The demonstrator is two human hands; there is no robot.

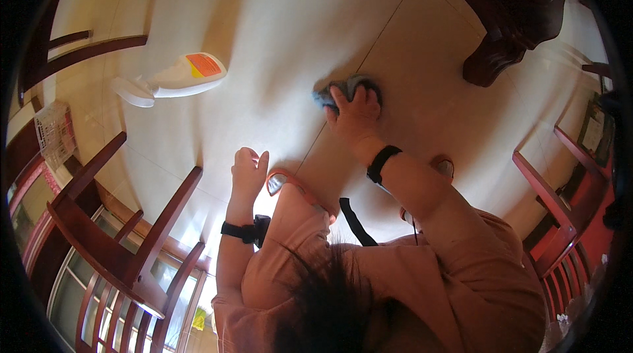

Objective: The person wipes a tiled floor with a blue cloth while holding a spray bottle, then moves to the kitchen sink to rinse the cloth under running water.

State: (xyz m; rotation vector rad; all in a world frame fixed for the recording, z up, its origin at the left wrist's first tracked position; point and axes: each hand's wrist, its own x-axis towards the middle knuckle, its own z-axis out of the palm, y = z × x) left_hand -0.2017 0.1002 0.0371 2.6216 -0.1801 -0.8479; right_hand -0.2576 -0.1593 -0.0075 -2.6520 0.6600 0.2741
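Note:
A bunched grey-blue cleaning cloth (322, 95) lies on the pale tiled floor, close to a dark tile joint. My right hand (357, 117) is closed over it from above, fingers gripping the cloth and pressing it to the tiles. My left hand (249, 167) hovers near my knee and holds nothing; its fingers are loosely bent, with the thumb standing apart from them. To the far left, a white spray bottle (188, 77) with an orange label lies on its side, out of reach of both hands' present positions.
A heavy dark wooden furniture leg (491, 66) stands at the far right. Wooden chairs (99, 244) are at the left, and another chair (554, 221) is at the right. A white wire basket (55, 132) sits by the left edge. My shoe (278, 183) rests on the floor (264, 56).

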